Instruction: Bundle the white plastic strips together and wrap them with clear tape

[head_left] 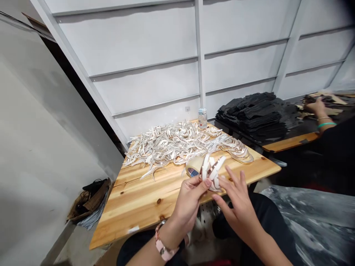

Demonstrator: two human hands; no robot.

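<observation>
Pinched in my left hand is a small bunch of curved white strips with shiny rose-gold parts, held up over the table's near edge. My right hand is beside the bunch with its fingers spread; its index fingertip is close to or against the strips, and I cannot tell which. Just behind the bunch sits a roll of tape with a blue printed core. Farther back lies a large tangled heap of similar curved white and metallic strips. More curved strips are stacked at the table's right side.
The wooden table stands by a white panelled wall. A lidded bottle is at its back edge. To the right are stacked black pieces and another person's hand. Clear plastic sheeting is at lower right; a carton stands at left.
</observation>
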